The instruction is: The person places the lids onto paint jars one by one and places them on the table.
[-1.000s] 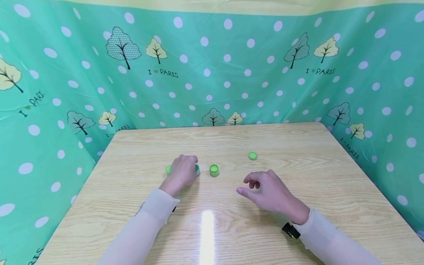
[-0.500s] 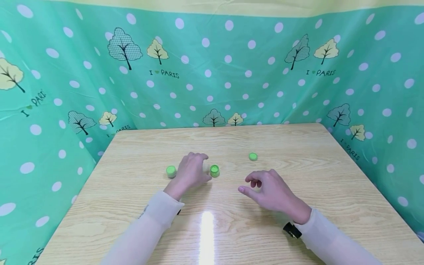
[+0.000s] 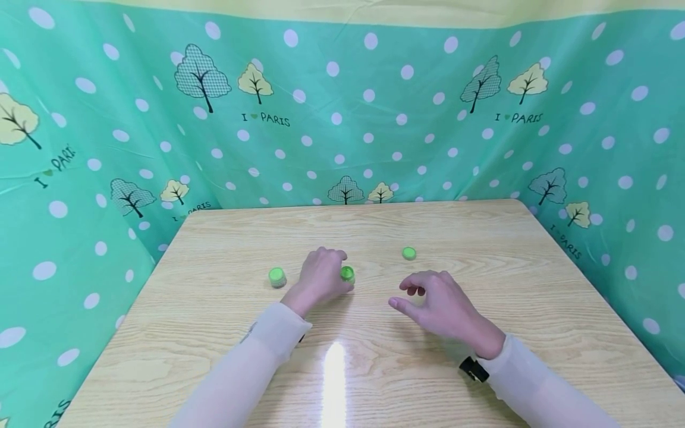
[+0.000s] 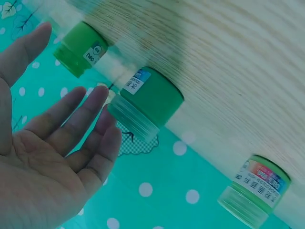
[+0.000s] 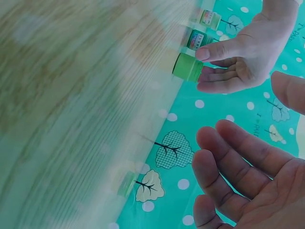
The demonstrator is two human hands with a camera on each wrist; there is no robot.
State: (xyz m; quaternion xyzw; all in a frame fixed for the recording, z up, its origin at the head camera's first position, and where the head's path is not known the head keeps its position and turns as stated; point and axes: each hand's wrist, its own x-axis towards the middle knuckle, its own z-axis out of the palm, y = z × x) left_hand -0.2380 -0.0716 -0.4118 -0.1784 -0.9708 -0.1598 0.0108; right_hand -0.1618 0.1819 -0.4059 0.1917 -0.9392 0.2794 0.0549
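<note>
The left hand (image 3: 323, 273) hovers at the open green jar (image 3: 348, 274), thumb and fingers set wide, seemingly to straddle it; whether they touch I can't tell. The dark green jar (image 4: 152, 95) stands just left. The right hand (image 3: 441, 306), near right, curves loosely around nothing, perhaps leaving room. The lid (image 3: 409, 253) lies far right.

A bright green jar (image 3: 348, 274) stands upright on the worktop (image 3: 455, 229), uncapped, its neck bare and a white label (image 4: 96, 52) on its side, between the thumb and fingers of the left hand (image 3: 323, 273). A flat, round green lid (image 3: 409, 253) lies apart, farther back to the right.
</note>
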